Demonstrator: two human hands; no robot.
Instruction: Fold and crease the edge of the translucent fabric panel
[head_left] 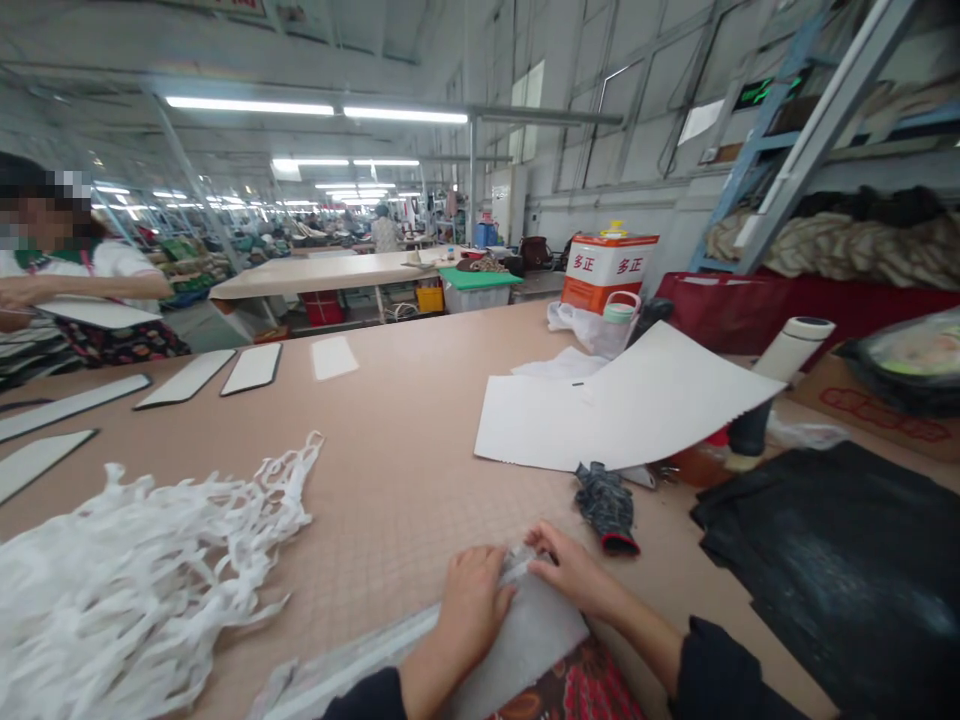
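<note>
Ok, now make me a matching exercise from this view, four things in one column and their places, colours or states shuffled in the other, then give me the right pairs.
Things:
1. Pale grey sheet
2. White strips
3. Glove
4. Black material

Places, colours or states:
A. Dark grey with a red cuff edge
B. Reaching the right edge of the picture
C. Touched by the left hand and the right hand
D. In a tangled heap at the lower left of the picture

Right pairs: 1-C, 2-D, 3-A, 4-B
</note>
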